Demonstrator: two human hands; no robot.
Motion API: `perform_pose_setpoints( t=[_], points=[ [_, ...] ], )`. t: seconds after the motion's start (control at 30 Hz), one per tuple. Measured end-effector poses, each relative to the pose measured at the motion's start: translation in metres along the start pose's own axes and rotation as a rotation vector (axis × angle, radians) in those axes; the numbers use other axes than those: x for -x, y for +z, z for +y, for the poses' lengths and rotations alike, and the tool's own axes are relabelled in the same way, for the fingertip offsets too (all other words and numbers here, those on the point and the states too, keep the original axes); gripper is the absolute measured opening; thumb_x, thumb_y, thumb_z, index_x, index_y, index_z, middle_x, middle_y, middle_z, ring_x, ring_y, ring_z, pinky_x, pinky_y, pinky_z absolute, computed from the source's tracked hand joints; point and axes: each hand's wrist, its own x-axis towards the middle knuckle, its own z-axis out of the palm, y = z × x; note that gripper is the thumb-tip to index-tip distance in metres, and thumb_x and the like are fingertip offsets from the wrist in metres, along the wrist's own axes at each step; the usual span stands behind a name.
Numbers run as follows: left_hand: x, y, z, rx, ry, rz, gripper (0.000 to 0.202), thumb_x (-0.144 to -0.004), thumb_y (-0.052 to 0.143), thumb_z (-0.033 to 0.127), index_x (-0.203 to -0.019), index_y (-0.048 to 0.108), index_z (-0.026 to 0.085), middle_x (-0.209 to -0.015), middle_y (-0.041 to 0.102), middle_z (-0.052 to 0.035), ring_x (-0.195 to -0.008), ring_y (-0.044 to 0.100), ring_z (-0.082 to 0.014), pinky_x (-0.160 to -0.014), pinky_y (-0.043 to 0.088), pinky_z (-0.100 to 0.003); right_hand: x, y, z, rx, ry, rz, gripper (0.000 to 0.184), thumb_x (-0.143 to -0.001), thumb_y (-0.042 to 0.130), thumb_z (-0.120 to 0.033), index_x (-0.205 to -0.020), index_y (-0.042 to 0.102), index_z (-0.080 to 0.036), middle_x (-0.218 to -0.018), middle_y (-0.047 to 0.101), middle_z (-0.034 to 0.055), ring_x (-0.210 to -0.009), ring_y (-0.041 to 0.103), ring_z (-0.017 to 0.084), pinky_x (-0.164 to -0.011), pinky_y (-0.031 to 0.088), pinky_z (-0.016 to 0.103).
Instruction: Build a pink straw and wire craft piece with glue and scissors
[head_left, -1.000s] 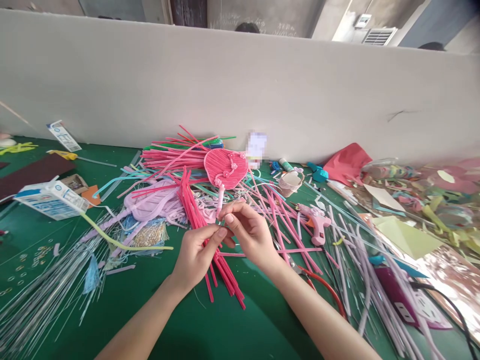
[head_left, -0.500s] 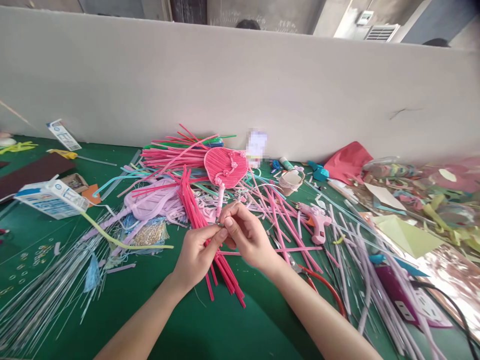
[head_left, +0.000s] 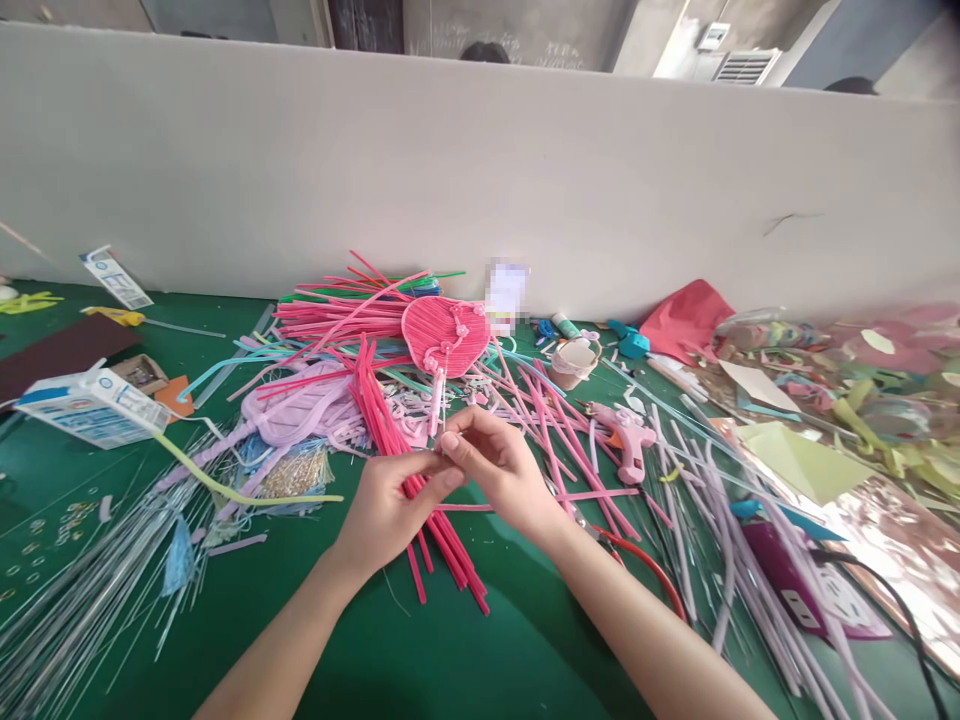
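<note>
My left hand (head_left: 397, 500) and my right hand (head_left: 499, 475) meet fingertip to fingertip above the table, both closed in a pinch. What they pinch is tiny and mostly hidden by the fingers; a thin pale strand seems to rise from between them. Beneath the hands lies a bundle of red pipe cleaners (head_left: 442, 545). Just beyond my fingers is a pink fan made of pipe cleaners (head_left: 441, 338), its handle pointing toward me and small flowers across its face. A lilac fan of the same kind (head_left: 296, 405) rests to the left.
Orange-handled pliers (head_left: 652, 572) and a pink glue gun (head_left: 634, 445) lie right of my hands. A purple power strip (head_left: 787, 575) with a black cord is farther right. Thin wires (head_left: 97, 565) and a milk carton (head_left: 94, 405) are at left. A grey partition (head_left: 360, 170) stands behind.
The view has shifted slightly. My fingertips are still together; the right fingers have moved a little, and the left thumb sits slightly lower, apart from its index finger.
</note>
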Motion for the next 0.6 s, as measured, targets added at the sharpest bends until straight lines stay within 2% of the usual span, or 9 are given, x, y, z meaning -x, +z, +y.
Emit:
perform_pose_setpoints(
  t=[0.1,0.17,0.23,0.33,0.4,0.5,0.57,0.6],
  points=[
    [-0.003,-0.009,-0.002,0.058,0.009,0.077,0.044,-0.086,0.058,0.059,-0.086,0.072,0.018,-0.074,0.070,-0.0044,-0.073,0.066,-0.0208,-0.069,0.051,-0.028,0.008,0.000,-0.013,0.359,-0.117,-0.028,0.013,-0.093,0.053,-0.028,-0.083,0.056,-0.020,-0.079,0.060,0.0010,-0.075,0.055,0.015,-0.071,0.043,0.029],
    [-0.004,-0.012,-0.002,0.104,-0.023,0.108,0.045,-0.086,0.056,0.060,-0.091,0.072,0.018,-0.072,0.067,-0.0031,-0.067,0.062,-0.0176,-0.063,0.049,-0.026,0.015,0.004,-0.016,0.605,-0.191,-0.117,0.012,-0.091,0.051,-0.020,-0.080,0.055,-0.020,-0.078,0.061,0.0030,-0.075,0.055,0.018,-0.071,0.044,0.031],
    [-0.006,-0.010,0.000,0.118,-0.084,0.092,0.038,-0.086,0.061,0.054,-0.087,0.072,0.018,-0.068,0.064,-0.0007,-0.059,0.056,-0.0136,-0.057,0.047,-0.023,0.026,0.007,-0.015,0.818,-0.227,-0.173,0.013,-0.091,0.049,-0.017,-0.079,0.054,-0.019,-0.077,0.062,0.0059,-0.074,0.056,0.020,-0.069,0.045,0.033],
    [-0.007,-0.006,0.001,0.150,-0.151,0.087,0.031,-0.085,0.065,0.047,-0.076,0.071,0.018,-0.063,0.062,0.0009,-0.057,0.058,-0.0127,-0.058,0.049,-0.022,0.050,0.000,-0.008,1.020,-0.186,-0.126,0.013,-0.096,0.045,-0.022,-0.092,0.056,-0.018,-0.088,0.066,0.0106,-0.082,0.062,0.025,-0.070,0.049,0.036],
    [-0.008,-0.005,0.000,0.190,-0.167,0.122,0.030,-0.084,0.066,0.047,-0.077,0.070,0.018,-0.060,0.061,0.0011,-0.056,0.060,-0.0137,-0.059,0.052,-0.023,0.075,-0.020,-0.002,1.132,-0.086,-0.003,0.016,-0.098,0.042,-0.027,-0.101,0.055,-0.018,-0.096,0.067,0.0124,-0.084,0.064,0.026,-0.068,0.051,0.036],
    [-0.010,-0.005,-0.003,0.239,-0.187,0.183,0.029,-0.082,0.069,0.046,-0.082,0.071,0.017,-0.064,0.066,-0.0010,-0.054,0.063,-0.0145,-0.057,0.056,-0.025,0.120,-0.065,0.010,1.334,0.136,0.185,0.017,-0.096,0.038,-0.023,-0.101,0.054,-0.019,-0.092,0.066,0.0128,-0.075,0.066,0.026,-0.064,0.051,0.037],
    [-0.012,-0.004,-0.006,0.254,-0.178,0.210,0.028,-0.081,0.070,0.045,-0.082,0.072,0.017,-0.068,0.069,-0.0029,-0.057,0.065,-0.0157,-0.057,0.058,-0.026,0.146,-0.093,0.021,1.469,0.232,0.186,0.013,-0.090,0.045,-0.025,-0.095,0.054,-0.019,-0.082,0.064,0.0122,-0.073,0.066,0.029,-0.065,0.051,0.040],
    [-0.012,-0.004,-0.007,0.254,-0.167,0.220,0.027,-0.081,0.071,0.044,-0.081,0.072,0.017,-0.070,0.070,-0.0036,-0.059,0.067,-0.0162,-0.058,0.058,-0.026,0.156,-0.104,0.026,1.491,0.278,0.188,0.016,-0.088,0.046,-0.026,-0.098,0.055,-0.018,-0.081,0.063,0.0125,-0.072,0.066,0.030,-0.063,0.050,0.040]
  ],
)
